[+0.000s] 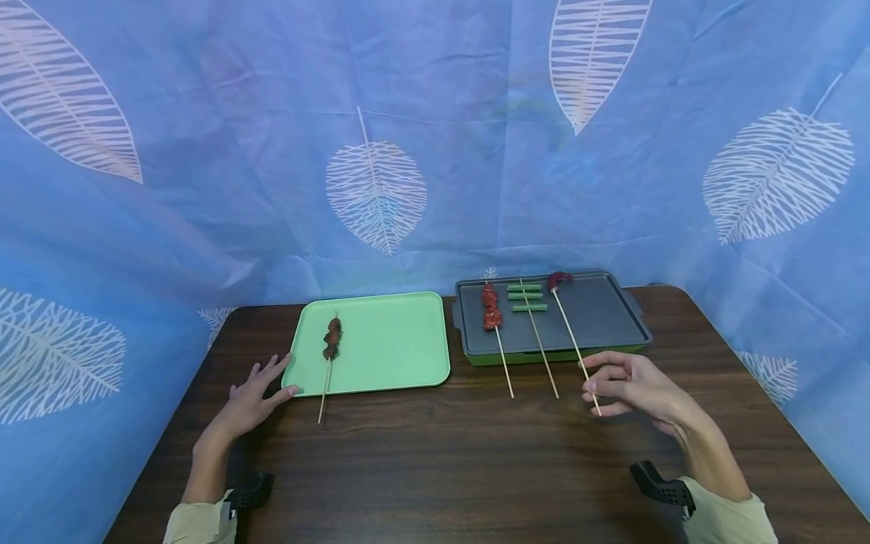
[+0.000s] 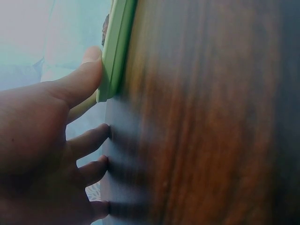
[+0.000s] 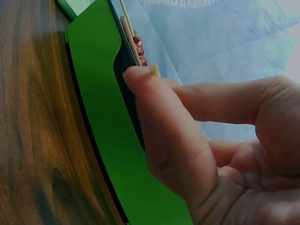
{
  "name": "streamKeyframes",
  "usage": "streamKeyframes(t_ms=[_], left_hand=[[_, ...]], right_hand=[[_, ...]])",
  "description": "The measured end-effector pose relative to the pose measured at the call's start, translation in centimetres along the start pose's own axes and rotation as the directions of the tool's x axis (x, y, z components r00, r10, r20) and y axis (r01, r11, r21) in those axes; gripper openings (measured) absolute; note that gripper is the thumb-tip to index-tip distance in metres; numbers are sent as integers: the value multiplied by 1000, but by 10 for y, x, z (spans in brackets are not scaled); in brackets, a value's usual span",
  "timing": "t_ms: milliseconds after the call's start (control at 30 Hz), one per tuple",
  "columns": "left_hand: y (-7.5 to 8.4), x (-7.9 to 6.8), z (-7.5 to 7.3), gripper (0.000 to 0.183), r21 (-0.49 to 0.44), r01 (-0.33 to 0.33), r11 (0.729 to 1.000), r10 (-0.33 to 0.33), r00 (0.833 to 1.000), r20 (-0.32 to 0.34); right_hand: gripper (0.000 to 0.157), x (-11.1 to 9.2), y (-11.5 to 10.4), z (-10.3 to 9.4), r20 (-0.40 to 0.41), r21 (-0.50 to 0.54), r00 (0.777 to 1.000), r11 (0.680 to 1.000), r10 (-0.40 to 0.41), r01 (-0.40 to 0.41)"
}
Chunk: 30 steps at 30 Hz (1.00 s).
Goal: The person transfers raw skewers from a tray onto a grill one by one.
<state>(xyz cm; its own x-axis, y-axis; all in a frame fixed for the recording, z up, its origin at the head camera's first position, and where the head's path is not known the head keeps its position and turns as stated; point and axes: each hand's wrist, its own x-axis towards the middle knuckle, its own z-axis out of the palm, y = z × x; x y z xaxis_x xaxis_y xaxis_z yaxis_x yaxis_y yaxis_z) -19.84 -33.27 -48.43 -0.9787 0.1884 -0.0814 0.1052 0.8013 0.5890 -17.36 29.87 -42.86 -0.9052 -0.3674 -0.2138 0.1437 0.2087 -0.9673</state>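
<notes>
My right hand pinches the lower end of a skewer between thumb and fingers. Its tip carries a dark red curled piece over the back of the griddle plate. Beside it, on the same plate, lie a skewer of green sticks and one of red meat chunks. My left hand is spread at the near left corner of a green tray. In the left wrist view its thumb touches the tray's rim, with the other fingertips down by the tabletop.
A skewer of brown meat lies on the tray, its stick overhanging the near edge. The griddle's green base stands on the dark wooden table. A blue leaf-patterned cloth hangs behind the table.
</notes>
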Motion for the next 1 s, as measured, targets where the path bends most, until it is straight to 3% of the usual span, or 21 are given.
streamKeyframes(t_ms=[633, 800, 1000], left_hand=[[-1, -2, -1, 79, 2, 3, 1000, -3, 1000, -27], [-2, -2, 2, 78, -6, 15, 1000, -15, 1000, -19], [1, -3, 4, 78, 2, 20, 1000, -20, 1000, -8]], right_hand=[[61, -3, -1, -9, 32, -39, 999, 999, 24, -23], [61, -9, -4, -8, -71, -60, 997, 998, -26, 21], [62, -18, -13, -4, -175, -126, 977, 987, -119, 98]])
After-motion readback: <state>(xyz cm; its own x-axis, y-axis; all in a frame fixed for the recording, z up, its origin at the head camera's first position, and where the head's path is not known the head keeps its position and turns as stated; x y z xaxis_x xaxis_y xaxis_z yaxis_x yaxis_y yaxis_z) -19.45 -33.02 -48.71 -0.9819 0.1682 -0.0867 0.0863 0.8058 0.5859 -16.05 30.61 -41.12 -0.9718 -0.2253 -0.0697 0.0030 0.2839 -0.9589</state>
